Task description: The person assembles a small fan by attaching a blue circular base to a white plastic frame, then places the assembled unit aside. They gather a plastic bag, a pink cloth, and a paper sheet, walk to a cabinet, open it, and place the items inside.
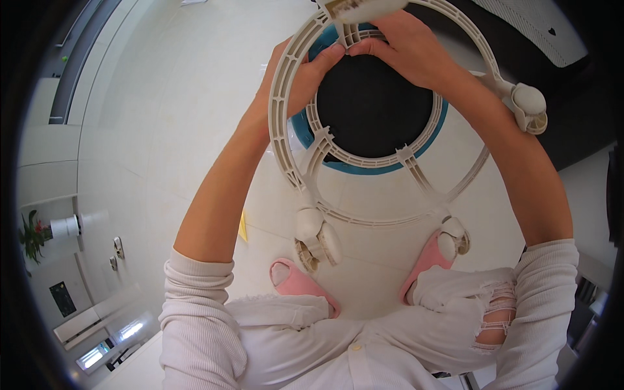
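Note:
Before me is an off-white plastic ring frame [279, 105] with several casters, one of them a twin-wheel caster [317, 239] at the lower left. Curved struts tie it to a smaller inner ring [373, 161]. Behind the inner ring show a blue rim [303, 130] and a black round centre [375, 107]. My left hand [309, 78] grips the far-left part of the inner ring and blue rim, thumb at the foot of the far strut [350, 35]. From the other side, my right hand [409, 51] holds that same joint, its fingers partly hidden behind the frame and a near caster.
Pink slippers [297, 282] are on my feet, on the pale tiled floor [195, 97]. A yellow item [243, 227] lies beside my left forearm. Dark furniture [526, 53] with a ribbed white cloth [541, 29] stands at the upper right. A potted plant [63, 227] is far left.

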